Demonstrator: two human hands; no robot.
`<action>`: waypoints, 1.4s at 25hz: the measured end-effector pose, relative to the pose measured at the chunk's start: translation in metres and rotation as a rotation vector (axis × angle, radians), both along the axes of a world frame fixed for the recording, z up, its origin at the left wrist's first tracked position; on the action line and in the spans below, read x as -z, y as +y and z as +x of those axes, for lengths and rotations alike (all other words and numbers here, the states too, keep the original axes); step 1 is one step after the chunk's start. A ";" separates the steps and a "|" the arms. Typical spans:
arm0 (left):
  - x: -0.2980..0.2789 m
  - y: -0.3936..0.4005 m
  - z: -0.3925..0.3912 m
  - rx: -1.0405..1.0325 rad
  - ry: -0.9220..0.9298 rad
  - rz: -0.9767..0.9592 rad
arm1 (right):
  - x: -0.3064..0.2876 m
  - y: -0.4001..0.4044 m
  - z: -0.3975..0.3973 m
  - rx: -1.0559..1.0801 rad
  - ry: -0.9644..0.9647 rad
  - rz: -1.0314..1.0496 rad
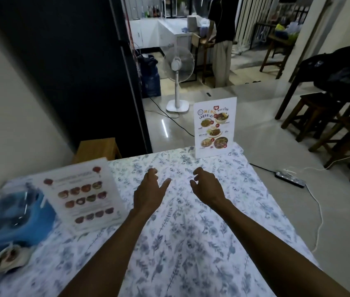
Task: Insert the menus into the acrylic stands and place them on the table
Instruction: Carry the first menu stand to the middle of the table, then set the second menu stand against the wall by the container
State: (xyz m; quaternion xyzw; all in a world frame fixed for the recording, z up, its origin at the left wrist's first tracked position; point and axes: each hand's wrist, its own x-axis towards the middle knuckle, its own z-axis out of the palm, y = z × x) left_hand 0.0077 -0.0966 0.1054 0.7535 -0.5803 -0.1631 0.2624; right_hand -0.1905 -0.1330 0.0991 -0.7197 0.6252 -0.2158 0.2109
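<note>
A menu in a clear acrylic stand [214, 127] stands upright at the far edge of the table [191, 232], which wears a blue-flowered white cloth. A second menu in an acrylic stand [82, 195] leans at the left side, blurred. My left hand [151, 189] and my right hand [207, 185] hover over the middle of the table, side by side. Both hold nothing, with fingers apart and slightly curled. They are a short way in front of the upright menu, not touching it.
A blue plastic bag [13, 219] lies at the table's left end, with a small dish [9, 257] in front of it. Beyond the table are a wooden stool [99, 147], a white floor fan [178, 82], a power strip [290, 179] and a person standing far back.
</note>
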 end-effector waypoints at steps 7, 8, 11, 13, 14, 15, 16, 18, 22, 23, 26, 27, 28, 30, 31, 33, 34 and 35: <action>-0.006 0.086 0.085 -0.085 0.053 -0.027 | -0.007 0.077 0.087 -0.123 0.065 -0.005; -0.006 0.095 0.094 -0.101 0.059 -0.028 | -0.008 0.083 0.095 -0.139 0.074 -0.002; -0.007 0.124 0.129 -0.182 0.075 0.005 | -0.006 0.096 0.120 -0.198 0.113 0.013; -0.002 0.142 0.155 -0.228 0.067 0.058 | -0.003 0.101 0.132 -0.236 0.137 0.031; 0.000 0.151 0.167 -0.250 0.063 0.074 | -0.001 0.102 0.138 -0.253 0.152 0.036; 0.004 0.158 0.179 -0.265 0.064 0.081 | 0.001 0.102 0.141 -0.265 0.165 0.041; 0.007 0.165 0.188 -0.278 0.068 0.081 | 0.003 0.102 0.144 -0.274 0.175 0.046; 0.012 0.174 0.206 -0.313 0.072 0.091 | 0.010 0.100 0.152 -0.293 0.187 0.062; 0.022 0.182 0.233 -0.376 0.091 0.118 | 0.023 0.087 0.169 -0.337 0.216 0.111; 0.024 0.179 0.239 -0.383 0.098 0.117 | 0.026 0.083 0.173 -0.340 0.216 0.120; 0.029 0.163 0.255 -0.396 0.121 0.109 | 0.033 0.067 0.190 -0.349 0.193 0.145; 0.029 0.154 0.258 -0.406 0.122 0.113 | 0.035 0.060 0.196 -0.353 0.181 0.156; 0.029 0.144 0.260 -0.413 0.123 0.116 | 0.038 0.053 0.202 -0.356 0.167 0.168; 0.030 0.125 0.264 -0.432 0.148 0.132 | 0.043 0.042 0.213 -0.368 0.141 0.189; 0.032 0.115 0.267 -0.447 0.160 0.140 | 0.047 0.034 0.218 -0.375 0.128 0.200; 0.036 0.100 0.271 -0.470 0.143 0.152 | 0.052 0.023 0.226 -0.392 0.104 0.218; 0.038 0.094 0.274 -0.480 0.119 0.158 | 0.056 0.018 0.230 -0.407 0.094 0.224; 0.040 0.089 0.276 -0.488 0.096 0.158 | 0.059 0.014 0.234 -0.427 0.088 0.220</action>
